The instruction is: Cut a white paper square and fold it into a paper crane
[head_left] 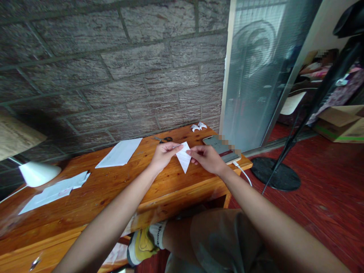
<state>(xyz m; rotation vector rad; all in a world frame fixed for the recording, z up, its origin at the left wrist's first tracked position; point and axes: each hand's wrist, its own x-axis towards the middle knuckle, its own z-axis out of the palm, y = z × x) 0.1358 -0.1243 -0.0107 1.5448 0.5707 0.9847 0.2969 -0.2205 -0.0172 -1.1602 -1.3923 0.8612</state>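
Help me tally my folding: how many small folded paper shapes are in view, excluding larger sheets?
3: one kite-shaped paper between left hand and right hand; one left shape and one right shape near the table's far corner. Others may be hidden.

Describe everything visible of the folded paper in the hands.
The folded paper is white and roughly kite-shaped, with faint lines on its face; it looks thin. Its long point aims toward the wearer. The left hand pinches its left side, the right hand its right edge. It is over the wooden desk; whether it touches the top is unclear.
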